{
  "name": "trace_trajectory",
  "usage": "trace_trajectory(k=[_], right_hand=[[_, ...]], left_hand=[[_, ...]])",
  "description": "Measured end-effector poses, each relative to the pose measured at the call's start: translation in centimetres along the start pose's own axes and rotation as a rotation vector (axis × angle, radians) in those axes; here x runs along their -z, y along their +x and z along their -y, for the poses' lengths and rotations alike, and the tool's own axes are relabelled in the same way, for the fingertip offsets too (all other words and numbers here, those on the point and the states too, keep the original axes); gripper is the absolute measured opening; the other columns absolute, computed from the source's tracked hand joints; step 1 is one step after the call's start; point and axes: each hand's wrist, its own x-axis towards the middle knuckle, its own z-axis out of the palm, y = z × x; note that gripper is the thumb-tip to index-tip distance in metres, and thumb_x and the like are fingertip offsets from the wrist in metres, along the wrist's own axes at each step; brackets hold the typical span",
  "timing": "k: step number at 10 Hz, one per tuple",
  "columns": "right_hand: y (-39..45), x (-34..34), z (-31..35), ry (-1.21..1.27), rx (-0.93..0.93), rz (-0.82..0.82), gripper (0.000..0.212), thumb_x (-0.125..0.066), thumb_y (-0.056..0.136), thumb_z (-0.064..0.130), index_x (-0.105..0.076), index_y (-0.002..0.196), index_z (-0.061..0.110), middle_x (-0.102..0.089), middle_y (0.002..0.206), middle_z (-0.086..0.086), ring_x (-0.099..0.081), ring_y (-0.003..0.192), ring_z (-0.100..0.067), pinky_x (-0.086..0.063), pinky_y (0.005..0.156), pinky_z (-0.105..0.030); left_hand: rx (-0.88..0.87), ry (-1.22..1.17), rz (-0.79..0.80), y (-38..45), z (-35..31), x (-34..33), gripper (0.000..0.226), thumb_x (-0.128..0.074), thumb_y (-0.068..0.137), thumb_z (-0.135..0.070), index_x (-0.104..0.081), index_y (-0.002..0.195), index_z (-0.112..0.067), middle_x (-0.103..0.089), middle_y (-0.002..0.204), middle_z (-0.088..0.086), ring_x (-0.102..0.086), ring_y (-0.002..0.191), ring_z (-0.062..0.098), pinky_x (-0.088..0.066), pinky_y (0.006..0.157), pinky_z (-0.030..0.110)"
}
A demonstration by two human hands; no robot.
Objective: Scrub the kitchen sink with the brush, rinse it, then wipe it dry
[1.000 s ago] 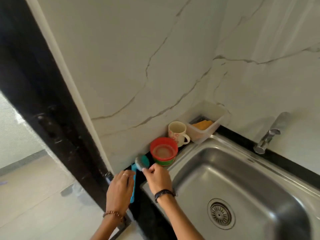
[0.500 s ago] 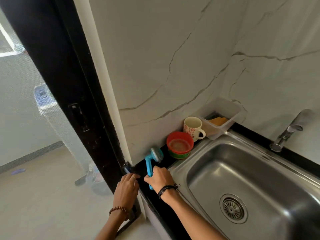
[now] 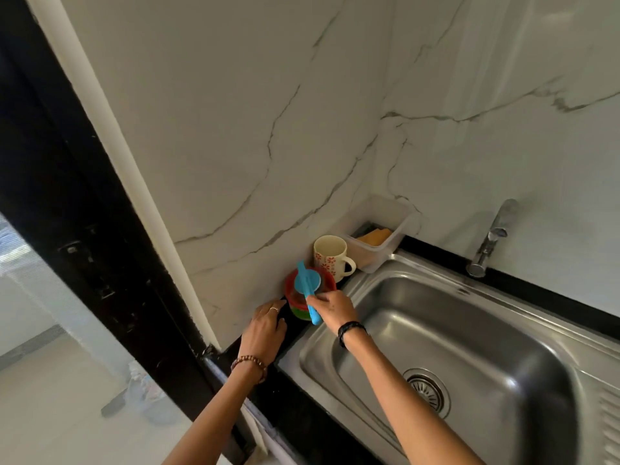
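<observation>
Brush [image 3: 307, 286] is now lifted off the counter [image 3: 295, 394], held over the red bowl [image 3: 310, 293] left of the sink [image 3: 469, 333]. Handle is gripped by right hand [image 3: 332, 308]. Left hand [image 3: 266, 325] is rested on counter, fingers spread. Mug [image 3: 330, 256] is seen behind the bowl.

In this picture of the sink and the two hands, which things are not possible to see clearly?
Head view only:
- Red container: its contents are covered by the brush head, which the right hand holds over it.
- Brush bristles: they face away from the camera.
- Sink: its right side is cut off by the frame edge.
- Plastic tub: only a yellow item shows; the tub wall hides the rest.
- Left hand: fingertips lost against the dark counter.
</observation>
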Motion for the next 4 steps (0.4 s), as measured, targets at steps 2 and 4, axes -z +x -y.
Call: trace_trajectory(k=[2,4], right_hand=[[1.5,-1.4,-1.7,0.328,-0.132,0.016,0.028,-0.055,0.092,0.02,-0.061,0.105,-0.004,-0.058,0.086,-0.008,-0.055,0.063,-0.008,-0.042,0.047,-0.012],[2.2,-2.3,-2.8,0.293,-0.123,-0.098,0.018,-0.065,0.086,0.02,-0.05,0.093,0.013,-0.062,0.095,-0.007,-0.063,0.081,-0.017,-0.051,0.062,-0.019]], left_hand=[[-0.046,0.19,0.171,3.1,-0.1,-0.9,0.067,-0.047,0.092,-0.019,-0.011,0.149,-0.015,-0.012,0.156,0.004,-0.017,0.142,0.018,-0.019,0.114,0.029],[-0.078,0.268,0.162,3.2,0.1,-0.6,0.065,-0.045,0.092,-0.018,-0.014,0.149,-0.017,-0.015,0.156,0.002,-0.021,0.14,0.018,-0.021,0.115,0.03]])
